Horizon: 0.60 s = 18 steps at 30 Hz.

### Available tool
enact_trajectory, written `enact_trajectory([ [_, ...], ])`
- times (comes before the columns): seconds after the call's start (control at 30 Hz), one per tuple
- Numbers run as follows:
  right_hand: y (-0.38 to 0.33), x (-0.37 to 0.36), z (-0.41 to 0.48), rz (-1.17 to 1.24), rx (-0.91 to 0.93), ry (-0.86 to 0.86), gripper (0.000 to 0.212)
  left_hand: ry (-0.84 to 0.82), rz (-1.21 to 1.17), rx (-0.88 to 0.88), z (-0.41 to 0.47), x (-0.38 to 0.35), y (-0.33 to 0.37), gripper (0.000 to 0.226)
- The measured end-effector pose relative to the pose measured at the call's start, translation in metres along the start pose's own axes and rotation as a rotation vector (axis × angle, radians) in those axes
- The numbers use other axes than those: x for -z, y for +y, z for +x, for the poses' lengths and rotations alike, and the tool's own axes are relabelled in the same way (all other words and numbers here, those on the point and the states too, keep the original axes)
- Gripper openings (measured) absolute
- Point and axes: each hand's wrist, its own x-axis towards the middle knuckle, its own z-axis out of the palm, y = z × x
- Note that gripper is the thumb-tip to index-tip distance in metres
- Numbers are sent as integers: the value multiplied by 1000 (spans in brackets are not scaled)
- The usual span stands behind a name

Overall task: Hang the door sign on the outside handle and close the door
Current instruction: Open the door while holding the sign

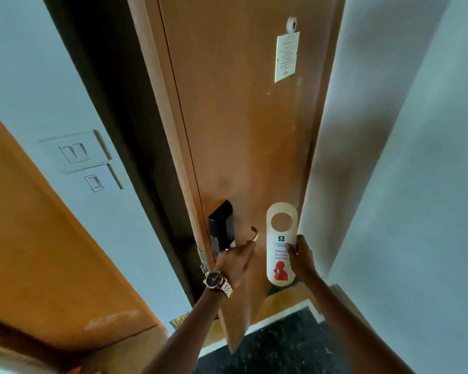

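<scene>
Pale walls (405,184) frame a narrow entry, and a wooden door (241,117) is seen from the inside, standing slightly ajar along its left edge. On the left wall, two white switch plates (77,155) are mounted one above the other. High on the door, a peephole cover (292,25) is fixed, and just below it a printed notice (287,57) is attached. Dark speckled floor (281,346) is visible at the bottom, edged by a light threshold strip.

Low on the door, a black lock housing (222,225) is fitted near the edge, and the inside lever handle (254,234) projects from beside it. The left hand (234,261), with a metal wristwatch (218,282) worn on its wrist, is closed around this handle.

The door sign (281,244) is held upright in the right hand (301,259), just to the right of the handle and in front of the door face. It is pinched at its right edge, with the thumb laid across the front. Its round hanging hole is at the top, and red lettering with a red figure is printed on the lower half; the wording is too blurred to be read.
</scene>
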Motion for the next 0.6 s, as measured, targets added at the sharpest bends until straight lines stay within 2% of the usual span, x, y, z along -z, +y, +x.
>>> enact_trajectory([
  [0.07, 22, 28, -19, 24, -57, 43, 23, 168, -105, -86, -40, 2, 27, 23],
  [0.1, 32, 41, -29, 38, -89, 65, 21, 235, -232, -6, -56, 6, 38, 29],
  [0.17, 52, 67, -48, 49, -137, 115, 18, 397, -438, 317, -73, 15, 50, 40],
  [0.2, 60, 78, -55, 54, -146, 126, 16, 479, -472, 460, -73, 17, 48, 39],
  [0.23, 68, 93, -65, 53, -161, 137, 14, 473, -447, 519, -65, 19, 47, 31],
  [0.27, 74, 107, -73, 39, -177, 152, 14, 388, -377, 461, -55, 23, 47, 19],
  [0.3, 80, 121, -79, 18, -198, 174, 14, 264, -234, 322, -42, 25, 47, 14],
  [0.37, 95, 152, -96, 1, -243, 240, 14, 89, 47, -132, -16, 22, 61, 42],
  [0.43, 109, 181, -111, -3, -287, 325, 15, 52, 216, -558, 11, 18, 80, 40],
  [0.5, 120, 207, -125, -11, -335, 398, 15, -20, 221, -761, 40, 7, 95, 45],
  [0.53, 125, 220, -132, -14, -358, 431, 15, -104, 224, -803, 54, 2, 106, 46],
  [0.6, 132, 241, -145, -12, -389, 490, 16, -217, 217, -910, 76, -10, 129, 22],
])
